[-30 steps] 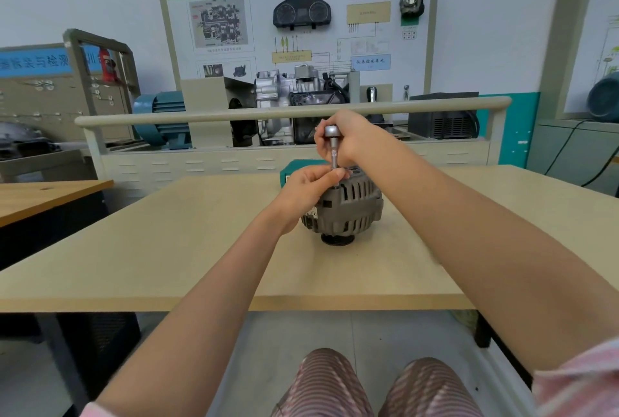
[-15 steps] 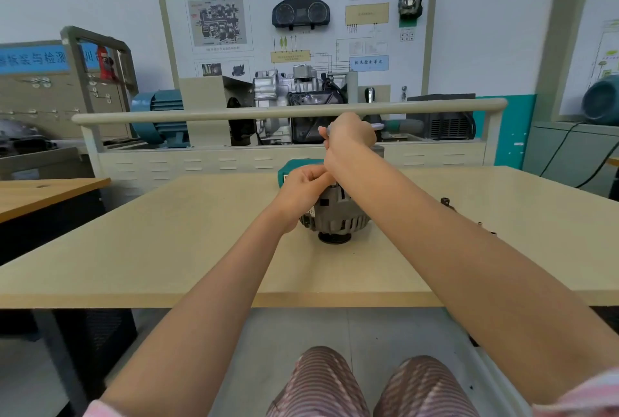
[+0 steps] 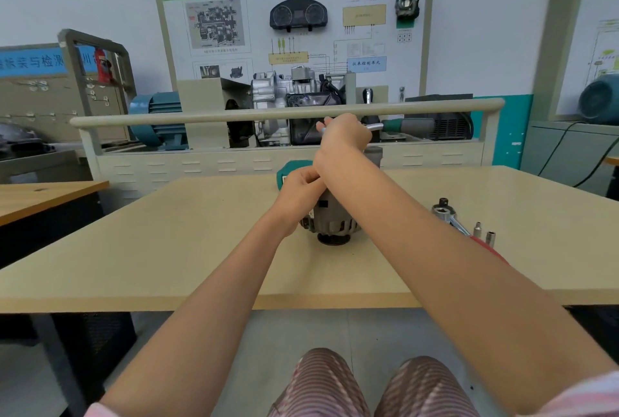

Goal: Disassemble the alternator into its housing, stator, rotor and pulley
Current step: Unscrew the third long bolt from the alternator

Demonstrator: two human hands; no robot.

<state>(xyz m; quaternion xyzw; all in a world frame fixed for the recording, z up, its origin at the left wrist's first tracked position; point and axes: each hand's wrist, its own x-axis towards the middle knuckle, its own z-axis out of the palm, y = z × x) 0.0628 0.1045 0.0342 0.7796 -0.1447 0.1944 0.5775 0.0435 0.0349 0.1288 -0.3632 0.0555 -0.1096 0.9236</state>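
The left hand (image 3: pixel 299 189) sits with its fingers curled over the upper left edge of the alternator (image 3: pixel 331 220), gripping the housing; the fingertips themselves are hidden where the right wrist crosses in front of them. Just behind this hand a teal object (image 3: pixel 288 171) shows on the table, mostly covered by the knuckles.

The alternator stands directly below and to the right of the left hand, on the pale wooden table (image 3: pixel 167 249), resting on its dark pulley (image 3: pixel 332 239) with the ribbed grey housing above it. Most of its top is hidden by both wrists.

Above the alternator, the right hand (image 3: pixel 345 135) is closed around a metal tool handle (image 3: pixel 374 127), the shiny bar sticking out of the fist to the right and a short bright tip showing at the left of the knuckles. What the tool meets underneath cannot be seen.

To the right of the right forearm, well apart from the alternator, a ratchet wrench (image 3: pixel 447 214) lies on the table, its red grip partly hidden behind the arm. Just beside it to the right, two small sockets (image 3: pixel 484 232) stand upright, close together.
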